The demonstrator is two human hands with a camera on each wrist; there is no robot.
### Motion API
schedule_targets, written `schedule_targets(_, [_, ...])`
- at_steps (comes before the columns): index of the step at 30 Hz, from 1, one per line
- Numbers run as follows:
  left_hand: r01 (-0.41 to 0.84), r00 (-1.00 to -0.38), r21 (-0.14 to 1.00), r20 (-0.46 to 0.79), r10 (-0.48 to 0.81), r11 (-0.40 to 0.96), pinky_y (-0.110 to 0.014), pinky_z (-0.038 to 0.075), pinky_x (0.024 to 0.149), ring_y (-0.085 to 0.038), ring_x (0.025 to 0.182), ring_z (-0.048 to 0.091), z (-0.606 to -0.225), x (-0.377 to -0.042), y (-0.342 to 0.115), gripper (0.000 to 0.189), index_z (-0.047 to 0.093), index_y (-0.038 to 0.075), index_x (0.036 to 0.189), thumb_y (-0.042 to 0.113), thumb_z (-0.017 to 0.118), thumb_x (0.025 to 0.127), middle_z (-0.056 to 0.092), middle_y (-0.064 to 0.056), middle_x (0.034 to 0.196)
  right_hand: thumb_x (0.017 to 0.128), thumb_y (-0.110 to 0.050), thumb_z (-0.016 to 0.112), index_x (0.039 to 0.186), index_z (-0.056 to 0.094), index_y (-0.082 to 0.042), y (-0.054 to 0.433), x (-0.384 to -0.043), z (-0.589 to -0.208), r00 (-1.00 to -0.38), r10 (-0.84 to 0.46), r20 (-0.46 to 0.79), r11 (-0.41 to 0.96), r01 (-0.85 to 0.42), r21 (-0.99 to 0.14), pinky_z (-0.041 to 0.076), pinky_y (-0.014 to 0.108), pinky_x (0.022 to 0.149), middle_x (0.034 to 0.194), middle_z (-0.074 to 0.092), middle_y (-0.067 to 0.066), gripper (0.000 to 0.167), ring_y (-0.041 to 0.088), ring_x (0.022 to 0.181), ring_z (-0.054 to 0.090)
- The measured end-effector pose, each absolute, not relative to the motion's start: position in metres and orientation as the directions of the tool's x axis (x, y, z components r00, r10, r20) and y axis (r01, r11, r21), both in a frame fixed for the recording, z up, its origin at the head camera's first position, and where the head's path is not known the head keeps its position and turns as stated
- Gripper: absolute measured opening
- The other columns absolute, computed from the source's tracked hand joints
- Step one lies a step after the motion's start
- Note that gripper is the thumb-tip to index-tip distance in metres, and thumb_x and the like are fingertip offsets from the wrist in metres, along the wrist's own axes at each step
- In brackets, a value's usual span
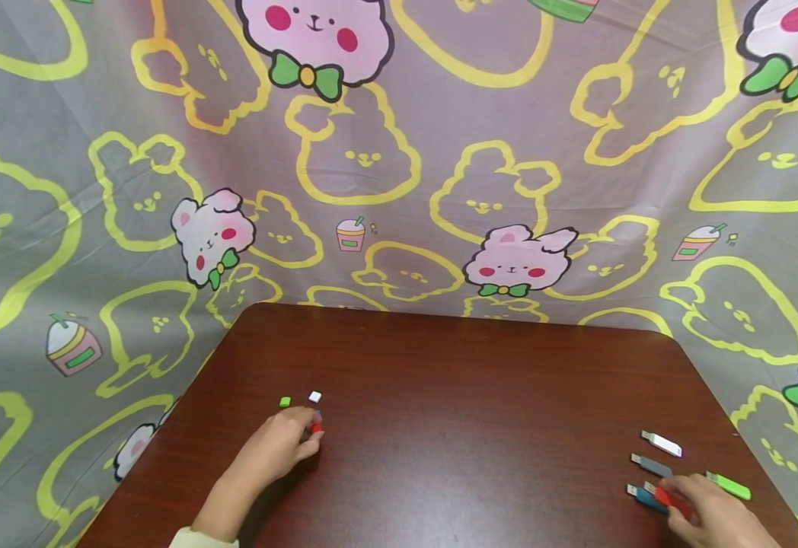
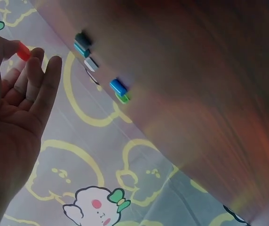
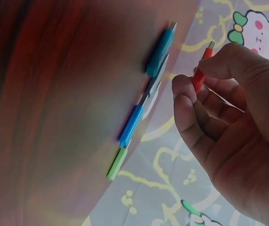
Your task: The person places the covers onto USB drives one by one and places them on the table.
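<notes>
At the table's left side my left hand [image 1: 277, 447] pinches a small red cap [image 2: 24, 51] between thumb and fingers. Two more caps, a green cap [image 1: 285, 401] and a white cap [image 1: 314, 396], lie just beyond it. A blue cap [image 2: 118, 87], a teal cap [image 2: 81, 50] and a dark cap [image 2: 83, 38] show in the left wrist view. My right hand [image 1: 710, 511] grips a red USB stick [image 3: 201, 70], its metal plug bare and pointing away from the hand. Under it in the head view lies a teal USB stick [image 1: 644, 497].
Beside my right hand lie a grey USB stick [image 1: 652, 466], a white USB stick [image 1: 663, 444] and a green USB stick [image 1: 731, 485]. The right wrist view also has a bright blue USB stick [image 3: 131, 126]. Patterned cloth [image 1: 385, 221] hangs around the brown table [image 1: 440, 396].
</notes>
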State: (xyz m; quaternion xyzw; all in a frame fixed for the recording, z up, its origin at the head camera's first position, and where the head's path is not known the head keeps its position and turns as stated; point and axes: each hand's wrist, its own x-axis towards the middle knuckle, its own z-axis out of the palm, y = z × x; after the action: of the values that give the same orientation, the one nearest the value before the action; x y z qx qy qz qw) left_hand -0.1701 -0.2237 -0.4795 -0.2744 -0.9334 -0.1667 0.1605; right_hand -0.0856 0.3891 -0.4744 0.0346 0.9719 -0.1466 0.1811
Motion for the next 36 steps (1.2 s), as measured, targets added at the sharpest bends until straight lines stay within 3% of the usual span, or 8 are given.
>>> schedule_targets(11, [0.557,-0.820,0.274,0.333,0.466,0.784,-0.025,0.053,0.068,-0.006,0.077,0.061,-0.474,-0.172,-0.200,0.011,0.069,0.010,0.094,0.010,0.076,0.086,0.067,0.005,0.086,0.083,-0.015,0.077,0.110,0.066,-0.008,0.361,-0.085,-0.469,-0.989,-0.086,-0.122,0.951,-0.045,-0.305,0.046,0.031,0.062,0.097,0.059,0.000,0.031,0.012,0.074,0.049])
schedule_targets(19, [0.544,-0.837,0.297,0.266,0.479,0.785,-0.021,0.049,0.063,-0.001,0.072,0.055,-0.470,-0.171,-0.188,0.013,0.068,0.016,0.092,0.019,0.080,0.086,0.062,0.013,0.083,0.080,-0.013,0.079,0.107,0.067,-0.013,0.344,-0.084,-0.469,-0.994,-0.113,0.005,0.943,-0.109,-0.316,0.043,0.026,0.060,0.096,0.057,-0.004,0.030,0.002,0.071,0.045])
schedule_targets(27, [0.567,-0.823,0.298,0.258,0.507,0.768,-0.021,0.048,0.061,0.001,0.071,0.054,-0.472,-0.170,-0.180,0.013,0.068,0.017,0.093,0.019,0.079,0.086,0.060,0.014,0.080,0.082,-0.015,0.078,0.108,0.066,-0.011,0.333,-0.088,-0.467,-0.993,-0.097,-0.066,0.936,-0.068,-0.345,0.045,0.026,0.061,0.094,0.058,-0.003,0.029,0.006,0.071,0.047])
schedule_targets(36, [0.584,-0.809,0.268,0.280,0.517,0.766,-0.022,0.049,0.063,-0.002,0.074,0.056,-0.470,-0.169,-0.173,0.013,0.069,0.015,0.091,0.019,0.079,0.085,0.062,0.009,0.081,0.081,-0.014,0.080,0.108,0.066,-0.010,0.321,-0.089,-0.462,-0.993,-0.110,-0.044,0.929,-0.087,-0.359,0.050,0.028,0.066,0.097,0.061,-0.001,0.031,0.011,0.078,0.052])
